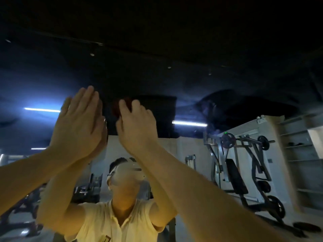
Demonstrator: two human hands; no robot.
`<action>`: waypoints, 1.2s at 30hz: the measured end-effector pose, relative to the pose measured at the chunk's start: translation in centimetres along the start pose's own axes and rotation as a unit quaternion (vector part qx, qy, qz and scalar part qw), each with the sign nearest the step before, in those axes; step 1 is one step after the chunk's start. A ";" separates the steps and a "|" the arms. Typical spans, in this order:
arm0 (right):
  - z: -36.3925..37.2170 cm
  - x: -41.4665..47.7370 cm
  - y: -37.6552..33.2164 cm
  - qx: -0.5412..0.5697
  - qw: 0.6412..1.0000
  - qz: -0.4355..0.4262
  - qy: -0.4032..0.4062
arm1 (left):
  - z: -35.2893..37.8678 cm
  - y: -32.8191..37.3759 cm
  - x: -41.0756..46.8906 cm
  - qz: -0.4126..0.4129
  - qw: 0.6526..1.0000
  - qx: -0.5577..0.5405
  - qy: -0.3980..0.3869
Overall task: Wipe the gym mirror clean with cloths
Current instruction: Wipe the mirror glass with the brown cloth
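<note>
The person stood close in front of the mirror (192, 75), with both bare arms raised to it. The left hand (78, 123) was released: its fingers were straight and held together, and it lay flat against the glass, where its own reflection met it at the edge of the palm. No cloth could be seen under this hand.

The right hand (136, 126) was just beside it, a little to the right, and its fingers were curled. It was grasping a dark red cloth (116, 109), bunched up small, and most of this cloth was hidden behind the fingers. The cloth was against the mirror, high up, above the reflected head of the person.

In the glass the person was reflected in a pale yellow shirt (108, 222) with a collar. To the right in the reflection stood a weight machine (244, 163) with round plates and a black padded bench, and a loose weight plate (307, 226) lay on the floor near it. Further right there were shelves (300, 154). Two bright light strips (189, 123) glowed on the dark ceiling, one on each side of the hands.
</note>
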State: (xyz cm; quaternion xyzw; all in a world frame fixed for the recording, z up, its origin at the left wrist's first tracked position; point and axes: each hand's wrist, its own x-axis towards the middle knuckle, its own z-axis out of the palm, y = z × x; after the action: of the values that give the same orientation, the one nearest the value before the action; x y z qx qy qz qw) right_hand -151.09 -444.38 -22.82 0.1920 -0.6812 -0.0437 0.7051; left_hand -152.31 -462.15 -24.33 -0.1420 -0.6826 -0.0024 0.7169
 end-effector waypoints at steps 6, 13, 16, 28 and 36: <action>-3.2 -1.5 15.8 -0.104 0.979 0.175 0.024 | 1.9 3.1 1.5 -0.091 0.995 0.040 -0.033; -3.0 0.0 18.1 -0.071 0.904 0.412 0.083 | 1.3 2.1 1.0 -0.046 0.996 0.050 -0.051; -1.4 3.1 12.1 -0.040 0.934 0.341 0.097 | 0.7 0.7 0.9 -0.005 0.998 0.028 -0.058; 0.1 0.3 -1.9 0.002 0.993 -0.120 -0.005 | -1.2 -5.9 -2.6 -0.076 0.994 0.058 -0.060; -1.9 4.7 10.2 -0.109 0.978 0.173 0.040 | -1.8 -6.8 -2.9 -0.072 0.991 0.055 -0.101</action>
State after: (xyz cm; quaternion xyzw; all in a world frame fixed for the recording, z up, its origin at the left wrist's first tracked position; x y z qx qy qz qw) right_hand -150.94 -436.06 -15.04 -0.0055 -0.6665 0.0131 0.7454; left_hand -152.12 -469.58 -25.81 -0.0525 -0.7591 -0.0019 0.6489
